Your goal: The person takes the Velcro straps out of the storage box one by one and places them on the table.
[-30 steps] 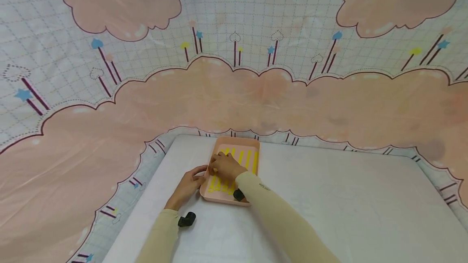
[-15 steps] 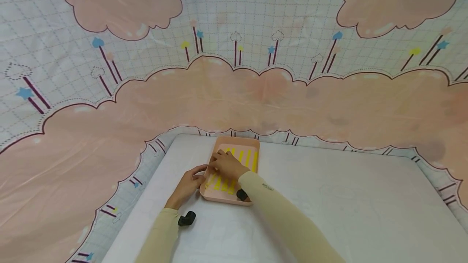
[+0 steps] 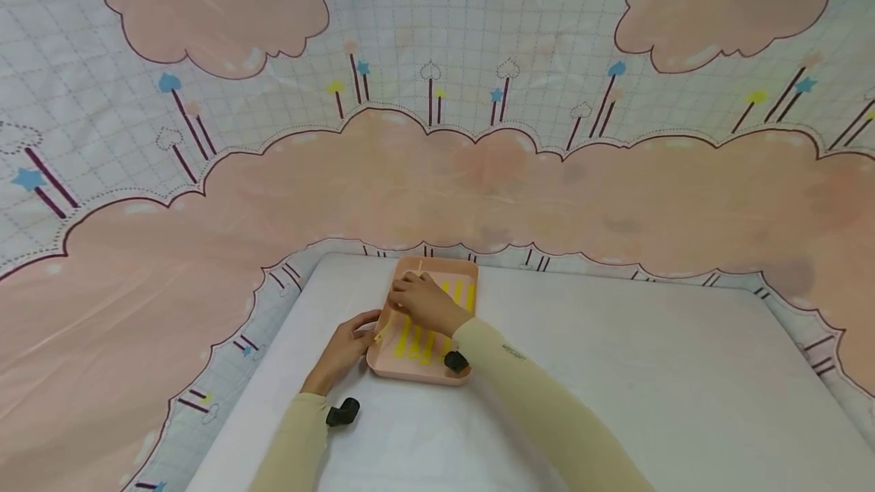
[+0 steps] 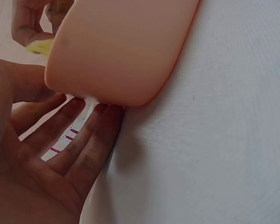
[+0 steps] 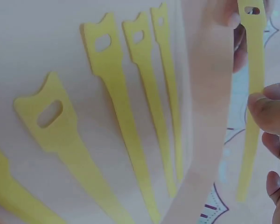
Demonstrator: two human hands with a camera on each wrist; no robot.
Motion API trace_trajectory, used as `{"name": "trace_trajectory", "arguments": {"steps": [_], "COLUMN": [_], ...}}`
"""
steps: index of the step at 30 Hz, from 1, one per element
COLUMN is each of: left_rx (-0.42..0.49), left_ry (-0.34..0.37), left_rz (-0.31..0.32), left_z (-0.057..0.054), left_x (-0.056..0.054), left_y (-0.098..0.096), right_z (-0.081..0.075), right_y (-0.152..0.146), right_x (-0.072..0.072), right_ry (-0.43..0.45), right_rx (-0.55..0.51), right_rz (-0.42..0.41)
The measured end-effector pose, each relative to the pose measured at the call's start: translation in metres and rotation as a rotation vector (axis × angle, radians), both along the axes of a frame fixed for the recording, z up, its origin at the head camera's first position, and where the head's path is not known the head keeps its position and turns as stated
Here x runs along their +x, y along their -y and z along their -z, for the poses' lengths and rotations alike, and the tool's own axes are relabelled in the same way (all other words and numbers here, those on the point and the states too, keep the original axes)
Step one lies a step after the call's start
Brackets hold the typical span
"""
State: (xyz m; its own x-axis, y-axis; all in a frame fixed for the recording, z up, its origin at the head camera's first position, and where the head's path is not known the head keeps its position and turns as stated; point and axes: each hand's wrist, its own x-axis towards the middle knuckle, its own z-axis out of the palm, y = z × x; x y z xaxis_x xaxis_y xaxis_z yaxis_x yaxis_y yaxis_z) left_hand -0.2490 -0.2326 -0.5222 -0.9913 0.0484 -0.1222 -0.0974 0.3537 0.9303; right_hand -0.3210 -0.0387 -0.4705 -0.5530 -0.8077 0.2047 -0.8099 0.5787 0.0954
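Note:
A long yellow cable-tie strap [image 5: 255,74] with a slot in its wide end is pinched between the thumb and fingers of my right hand [image 3: 429,304]. It is raised over the left wall of the pink tray [image 3: 418,376]. In the left wrist view only a short piece of the strap [image 4: 39,46] shows past the rim. My left hand [image 3: 339,351] lies outside that wall, its extended fingers [image 4: 77,151] touching the tray's side. The strap's slotted end is close to the left fingertips; contact cannot be told. Several matching straps [image 5: 112,70] lie side by side in the tray.
A white-covered table [image 3: 615,378] carries the tray near its back left. Behind it hangs a printed cloth [image 3: 506,181] with pink clouds. A small black camera [image 3: 343,411] sits at the left wrist and another [image 3: 455,361] at the right.
My right hand has lifted the leftmost strap from the tray floor up toward the left rim. The left hand stays at the tray's side. The head view has shifted slightly.

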Motion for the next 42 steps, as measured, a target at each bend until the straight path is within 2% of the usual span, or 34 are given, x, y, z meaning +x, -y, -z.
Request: {"name": "trace_trajectory", "arguments": {"steps": [3,9,19,28,36,42], "left_rx": [-0.001,-0.003,-0.026,0.002,0.009,0.008], "left_ry": [-0.002,0.001,-0.013,-0.013,-0.023,-0.023], "left_rz": [0.006,-0.009,0.014,0.016,0.031,0.025], "left_z": [0.0,0.002,0.004,0.002,0.002,0.004], "left_x": [-0.001,-0.001,-0.001,0.001,0.002,0.0], "left_y": [-0.001,0.001,0.001,0.001,0.002,0.002], "right_z": [-0.003,-0.01,-0.025,-0.026,-0.026,-0.027], "right_y": [-0.005,-0.011,-0.025,-0.035,-0.046,-0.052], "right_x": [0.003,0.011,0.026,0.036,0.043,0.046], "right_ry": [-0.019,0.014,0.106,0.125,0.225,0.231], "right_rx": [-0.026,-0.105,-0.354,-0.494,-0.671,-0.78], "right_rz": [-0.003,-0.028,-0.05,-0.032,0.035,0.041]}}
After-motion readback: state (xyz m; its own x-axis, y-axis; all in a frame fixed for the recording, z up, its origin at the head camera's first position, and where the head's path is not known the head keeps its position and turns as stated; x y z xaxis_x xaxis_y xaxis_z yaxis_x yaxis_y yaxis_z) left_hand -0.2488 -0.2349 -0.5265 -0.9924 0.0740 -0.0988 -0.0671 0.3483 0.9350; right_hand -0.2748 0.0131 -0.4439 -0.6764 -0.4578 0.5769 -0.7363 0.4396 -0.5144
